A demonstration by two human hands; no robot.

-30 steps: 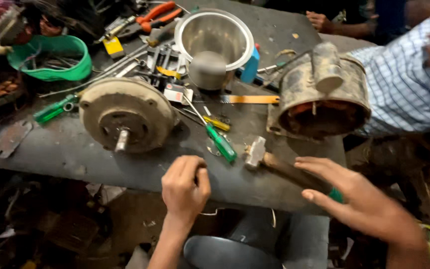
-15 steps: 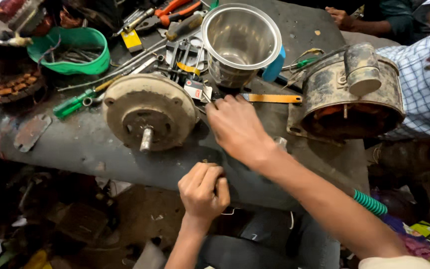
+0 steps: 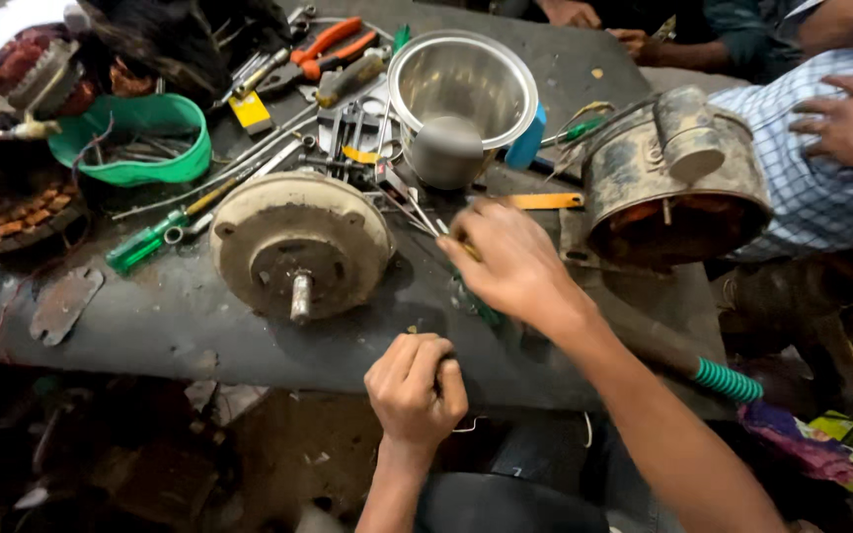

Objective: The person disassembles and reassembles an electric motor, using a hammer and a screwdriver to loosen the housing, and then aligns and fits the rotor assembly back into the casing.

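Our right hand (image 3: 510, 262) closes its fingers on a slim green-handled screwdriver (image 3: 474, 301) lying on the dark, grimy tabletop (image 3: 150, 331), just right of the round, dusty metal motor cover (image 3: 298, 252) with its stubby shaft. Our left hand (image 3: 417, 385) is a fist at the tabletop's near edge. Behind stands a shiny steel bowl (image 3: 463, 89).

Under my fingers a screwdriver (image 3: 476, 304) shows a green handle; a second screwdriver (image 3: 150, 242) is green too, and so is the plastic basin (image 3: 135, 138). The motor cover (image 3: 298, 252) is dull cream with rusty brown stains, the bowl (image 3: 463, 84) bare silver. Pliers (image 3: 333, 44) have orange grips; the sleeve (image 3: 792, 168) beside the bench (image 3: 170, 331) is blue-and-white check, the bench itself dark grey.
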